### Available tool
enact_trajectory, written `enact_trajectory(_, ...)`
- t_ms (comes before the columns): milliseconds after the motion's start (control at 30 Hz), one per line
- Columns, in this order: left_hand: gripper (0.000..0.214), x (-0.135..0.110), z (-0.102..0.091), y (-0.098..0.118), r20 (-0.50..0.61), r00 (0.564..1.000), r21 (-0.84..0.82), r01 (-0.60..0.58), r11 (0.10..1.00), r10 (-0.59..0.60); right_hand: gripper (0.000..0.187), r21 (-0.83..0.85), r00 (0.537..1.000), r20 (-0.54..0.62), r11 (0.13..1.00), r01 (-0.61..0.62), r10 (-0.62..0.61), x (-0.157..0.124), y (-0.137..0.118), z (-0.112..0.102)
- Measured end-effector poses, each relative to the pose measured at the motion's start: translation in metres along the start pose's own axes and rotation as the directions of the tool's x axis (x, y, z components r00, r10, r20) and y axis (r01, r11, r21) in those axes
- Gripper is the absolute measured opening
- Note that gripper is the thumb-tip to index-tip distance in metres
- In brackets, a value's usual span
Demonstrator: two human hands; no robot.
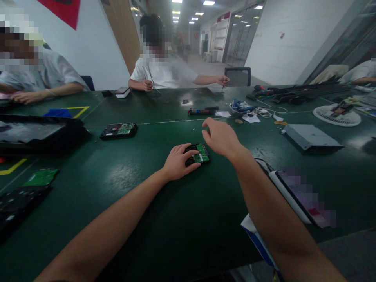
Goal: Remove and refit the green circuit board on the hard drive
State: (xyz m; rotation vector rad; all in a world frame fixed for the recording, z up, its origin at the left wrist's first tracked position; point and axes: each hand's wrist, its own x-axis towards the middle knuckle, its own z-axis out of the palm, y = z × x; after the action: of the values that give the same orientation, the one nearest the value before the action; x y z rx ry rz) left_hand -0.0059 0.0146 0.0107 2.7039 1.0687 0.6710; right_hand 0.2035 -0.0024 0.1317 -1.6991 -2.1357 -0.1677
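A hard drive [202,153] lies on the green table in front of me, its green circuit board facing up. My left hand [180,161] grips it from the left, fingers along its far side and thumb along the near side, covering part of it. Just above and to the right of the drive hovers my right hand [221,137], apart from it. Its thumb and forefinger are bent with a gap between them, and I see nothing in them. Beyond that hand lies a dark, screwdriver-like tool [202,111].
A second hard drive [119,130] lies to the left, near a black casing [38,135]. On the right are a phone [302,197], a silver box [313,137], a white round grille [336,115] and cables [266,111]. A co-worker [164,72] sits opposite.
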Motion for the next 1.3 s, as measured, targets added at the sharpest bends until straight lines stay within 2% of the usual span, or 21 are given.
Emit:
enact_trajectory(167,0.055,0.000,0.001,-0.001,-0.010,1.000,-0.002,-0.002,1.000,0.002,0.031,0.016,0.997,0.036,0.998,-0.064,0.063,0.001,0.004,-0.001)
enact_trajectory(267,0.056,0.000,0.002,-0.002,-0.007,1.000,0.003,-0.004,1.000,0.004,0.027,0.064,0.999,0.048,0.998,-0.011,0.008,0.000,0.006,0.000)
enact_trajectory(400,0.056,0.000,0.002,-0.002,-0.012,1.000,-0.006,-0.003,1.000,0.003,0.033,0.091,0.997,0.044,0.994,0.054,-0.058,0.001,0.007,0.000)
enact_trajectory(633,0.056,0.000,0.001,-0.001,-0.012,1.000,0.004,-0.008,1.000,0.008,0.027,0.035,0.998,0.054,0.999,-0.032,0.030,0.000,0.007,-0.001)
enact_trajectory(833,0.055,-0.001,0.001,-0.001,-0.015,1.000,-0.006,-0.007,1.000,0.007,0.034,0.135,0.996,0.032,0.988,0.081,-0.086,0.000,0.011,0.004)
enact_trajectory(1100,0.055,0.000,0.002,-0.001,-0.010,1.000,0.016,-0.002,1.000,0.002,0.035,0.030,0.998,0.054,0.999,-0.043,0.041,0.001,0.010,0.003)
enact_trajectory(1300,0.056,-0.001,0.002,-0.001,-0.008,1.000,0.015,-0.001,1.000,0.001,0.046,0.130,0.995,0.035,0.988,0.088,-0.093,0.001,0.019,0.006)
